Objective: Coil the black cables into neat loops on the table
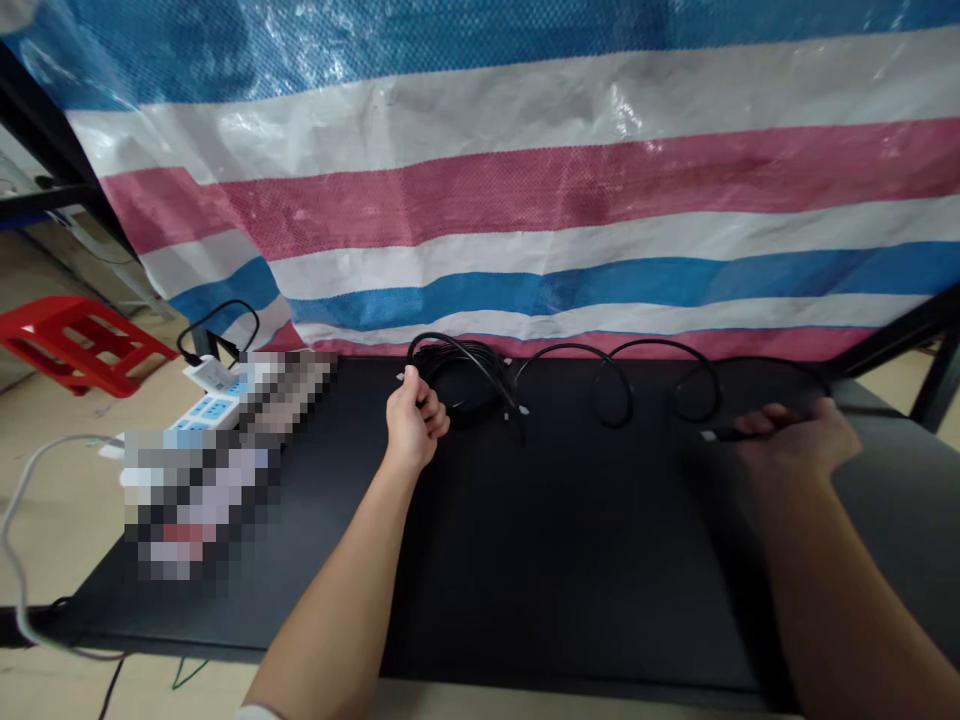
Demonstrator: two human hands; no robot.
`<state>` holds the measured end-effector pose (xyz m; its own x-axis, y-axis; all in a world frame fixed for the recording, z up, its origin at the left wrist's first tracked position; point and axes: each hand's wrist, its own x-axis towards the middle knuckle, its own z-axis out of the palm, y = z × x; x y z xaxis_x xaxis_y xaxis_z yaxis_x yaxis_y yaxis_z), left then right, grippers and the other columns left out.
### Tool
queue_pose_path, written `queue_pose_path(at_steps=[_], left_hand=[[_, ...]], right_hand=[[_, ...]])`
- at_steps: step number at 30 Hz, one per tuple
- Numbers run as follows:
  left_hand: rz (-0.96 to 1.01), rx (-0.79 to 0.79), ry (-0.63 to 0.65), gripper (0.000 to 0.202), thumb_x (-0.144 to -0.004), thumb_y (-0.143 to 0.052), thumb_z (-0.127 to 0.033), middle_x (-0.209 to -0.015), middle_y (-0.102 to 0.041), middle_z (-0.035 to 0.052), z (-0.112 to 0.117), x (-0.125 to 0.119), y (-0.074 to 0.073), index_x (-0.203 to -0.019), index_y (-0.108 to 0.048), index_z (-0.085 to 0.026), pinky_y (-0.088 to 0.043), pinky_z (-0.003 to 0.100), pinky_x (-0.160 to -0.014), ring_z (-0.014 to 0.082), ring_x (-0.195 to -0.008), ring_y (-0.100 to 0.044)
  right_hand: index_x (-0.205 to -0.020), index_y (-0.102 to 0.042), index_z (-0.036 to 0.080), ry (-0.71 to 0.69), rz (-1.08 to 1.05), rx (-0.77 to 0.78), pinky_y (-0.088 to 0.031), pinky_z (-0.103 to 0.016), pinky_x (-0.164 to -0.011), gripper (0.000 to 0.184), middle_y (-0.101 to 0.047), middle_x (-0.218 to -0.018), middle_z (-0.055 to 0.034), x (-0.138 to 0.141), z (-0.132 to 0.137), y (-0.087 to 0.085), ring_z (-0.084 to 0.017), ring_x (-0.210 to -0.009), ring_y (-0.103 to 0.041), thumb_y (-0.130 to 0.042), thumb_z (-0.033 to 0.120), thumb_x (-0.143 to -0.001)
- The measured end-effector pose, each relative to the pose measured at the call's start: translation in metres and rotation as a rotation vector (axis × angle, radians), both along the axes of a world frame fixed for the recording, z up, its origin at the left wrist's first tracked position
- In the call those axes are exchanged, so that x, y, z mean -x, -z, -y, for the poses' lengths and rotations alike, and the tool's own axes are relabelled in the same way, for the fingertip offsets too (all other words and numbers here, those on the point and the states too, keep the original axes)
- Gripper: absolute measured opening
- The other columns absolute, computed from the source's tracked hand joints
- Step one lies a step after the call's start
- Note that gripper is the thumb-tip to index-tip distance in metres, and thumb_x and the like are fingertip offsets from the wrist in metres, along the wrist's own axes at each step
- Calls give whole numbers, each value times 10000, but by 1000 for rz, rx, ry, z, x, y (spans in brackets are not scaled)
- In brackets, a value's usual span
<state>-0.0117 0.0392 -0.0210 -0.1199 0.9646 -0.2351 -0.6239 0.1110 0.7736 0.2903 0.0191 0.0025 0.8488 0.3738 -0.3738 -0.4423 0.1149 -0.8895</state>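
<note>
Two bare hands are seen near the back edge of a black worktop (pixel 525 560). The left hand (pixel 412 420) is closed around a coiled bundle of black cable (pixel 457 375), with the fingers curled in at the bundle's front. The right hand (pixel 795 440) is nearly closed, and a black plug (pixel 720 435) with a pale metal tip is pinched between its fingers and thumb, near the right part of the back edge. From the bundle, the black cable is laid in loose loops (pixel 611 385) along that edge towards the right hand.

Toward the back left corner, a white power strip (pixel 202 410) is placed, with a thin black cord (pixel 217 325) looped above it. Two pixelated patches (pixel 202 500) hide whatever lies on the left part of the worktop. Behind the back edge, a striped blue, white and red tarp (pixel 525 190) is hung. Off to the left, a red plastic stool (pixel 82 340) stands on a tan floor (pixel 67 500), and a white cord (pixel 19 540) is trailed across it.
</note>
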Motion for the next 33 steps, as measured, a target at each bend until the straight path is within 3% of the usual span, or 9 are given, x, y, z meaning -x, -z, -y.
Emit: queue_pose_path(at_steps=[3,8,11,14,18,22,26,29,33], left_hand=[[62,51,-22,483,-899,-421,-494,-399,-162,-100,0,4,-5,-555,-246,-203,-89,160,-304,34,-286,-130],[95,62,-56,482,-899,-413,-490,-405,-142,-102,-3,14,-8,-556,-230,-205,-73,168,-317,36,-294,-122],[51,82,-42,475,-882,-445,-489,-409,-149,-104,-3,11,-8,-557,-244,-206,-70,169,-319,36,-295,-121],[-6,83,-17,464,-877,-456,-484,-408,-166,-106,0,4,-6,-559,-266,-204,-72,166,-321,33,-292,-124],[-59,49,39,465,-849,-494,-511,-409,-183,-109,2,-1,-3,-567,-285,-206,-89,161,-318,30,-289,-136],[-116,-4,94,468,-834,-525,-501,-399,-203,-105,2,1,2,-554,-298,-203,-96,152,-309,25,-291,-142],[-150,-72,123,493,-798,-582,-503,-400,-209,-103,3,3,5,-539,-290,-201,-112,151,-314,21,-294,-160],[-155,-76,122,500,-803,-577,-500,-395,-207,-101,3,3,5,-533,-281,-202,-121,153,-315,21,-293,-160],[-158,-71,92,501,-805,-574,-507,-403,-207,-101,2,1,6,-537,-280,-202,-119,154,-318,20,-295,-160]], right_hand=[[-653,-215,229,57,-76,-133,-228,-167,-316,244,-287,-431,84,-1,2,-2,-68,-303,-234,-167,214,-891],[-748,-244,250,-11,120,-194,-292,-176,-360,168,-528,-552,36,-14,-7,18,-89,-374,-385,-266,361,-873],[-742,-169,264,-152,439,-228,-305,-199,-406,513,-554,-604,77,-17,-14,39,-79,-407,-380,-618,483,-623],[-757,-191,275,-348,783,-208,-360,-245,-483,756,-543,-682,82,-9,-15,53,-95,-521,-442,-797,404,-324],[-760,-274,274,-414,990,-60,-400,-302,-537,723,-489,-662,67,6,-8,54,-147,-606,-500,-824,389,-305],[-677,-300,264,-273,923,-80,-343,-277,-476,623,-397,-526,104,9,-2,44,-108,-488,-416,-796,401,-326],[-612,-333,241,-347,496,-311,-290,-237,-406,467,-356,-428,101,1,0,29,-80,-402,-341,-662,489,-392],[-642,-402,222,-364,234,-364,-308,-216,-402,316,-374,-430,87,-7,4,20,-79,-408,-365,-582,415,-468],[-666,-418,225,-345,363,-306,-265,-193,-380,339,-429,-428,92,-13,7,18,-74,-394,-344,-637,309,-421]])
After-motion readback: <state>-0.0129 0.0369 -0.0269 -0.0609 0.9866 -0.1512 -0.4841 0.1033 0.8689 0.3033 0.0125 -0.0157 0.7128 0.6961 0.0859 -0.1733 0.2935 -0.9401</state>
